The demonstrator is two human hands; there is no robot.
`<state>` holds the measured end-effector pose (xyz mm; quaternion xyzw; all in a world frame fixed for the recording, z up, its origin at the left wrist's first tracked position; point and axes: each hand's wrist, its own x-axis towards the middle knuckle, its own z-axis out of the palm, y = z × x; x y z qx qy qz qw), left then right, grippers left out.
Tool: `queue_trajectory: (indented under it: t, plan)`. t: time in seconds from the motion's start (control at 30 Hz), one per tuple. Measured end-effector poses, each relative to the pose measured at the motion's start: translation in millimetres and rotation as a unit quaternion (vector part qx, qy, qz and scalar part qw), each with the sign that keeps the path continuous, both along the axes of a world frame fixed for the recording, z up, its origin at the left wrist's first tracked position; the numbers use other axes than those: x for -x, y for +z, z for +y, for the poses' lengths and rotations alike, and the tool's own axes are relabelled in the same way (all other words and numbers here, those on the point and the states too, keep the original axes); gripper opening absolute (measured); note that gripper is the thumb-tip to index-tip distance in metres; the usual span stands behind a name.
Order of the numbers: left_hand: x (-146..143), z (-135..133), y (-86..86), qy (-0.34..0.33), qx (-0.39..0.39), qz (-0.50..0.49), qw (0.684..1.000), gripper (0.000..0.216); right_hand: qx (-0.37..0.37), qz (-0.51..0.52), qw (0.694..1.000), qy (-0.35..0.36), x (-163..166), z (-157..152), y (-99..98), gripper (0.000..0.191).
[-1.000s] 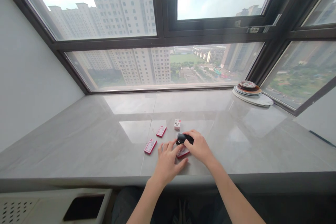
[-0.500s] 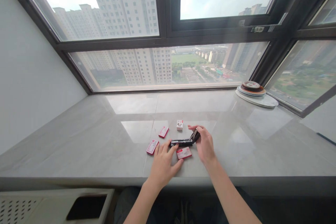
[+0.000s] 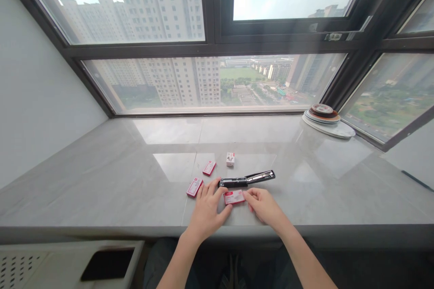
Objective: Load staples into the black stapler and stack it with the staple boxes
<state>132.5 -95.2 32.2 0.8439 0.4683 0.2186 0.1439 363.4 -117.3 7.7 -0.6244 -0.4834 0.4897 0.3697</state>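
A black stapler (image 3: 233,182) lies folded wide open on the grey stone sill, its metal staple channel and the inside of its top arm (image 3: 261,176) facing up. In front of it is a red and white staple box (image 3: 233,197). My right hand (image 3: 264,206) pinches the right end of that box between thumb and fingers. My left hand (image 3: 209,210) has its fingers spread, at the left end of the stapler and the same box. To its left sits a second red and white box (image 3: 195,187), close to the fingertips.
Beyond the hands lie another red and white box (image 3: 209,168) and a small white box (image 3: 230,159) with a dark picture. Stacked plates (image 3: 325,119) stand in the far right corner by the window. The sill's front edge (image 3: 271,230) runs near my wrists.
My right hand has let go of the stapler's top arm and moved down to the staple box. The arm now lies folded back flat on the right. The left hand stays nearly in place.
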Motion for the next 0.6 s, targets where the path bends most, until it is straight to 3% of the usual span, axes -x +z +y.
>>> queue_trajectory:
  t: [0.13, 0.4, 0.6]
  plan:
    - [4, 4, -3.7, -0.011, 0.007, -0.010, 1.000, 0.029, -0.045, -0.059, 0.997, -0.002, 12, 7, 3.8, 0.041]
    - [3, 2, -9.7, -0.020, -0.017, 0.017, 1.000, 0.025, -0.021, -0.198, 0.980, -0.006, -22, 1, 9.4, 0.031]
    - [-3, -3, -8.7, 0.001, -0.052, 0.024, 0.998, 0.036, -0.090, -0.277, 0.957, -0.010, 3, -4, 31.1, 0.028]
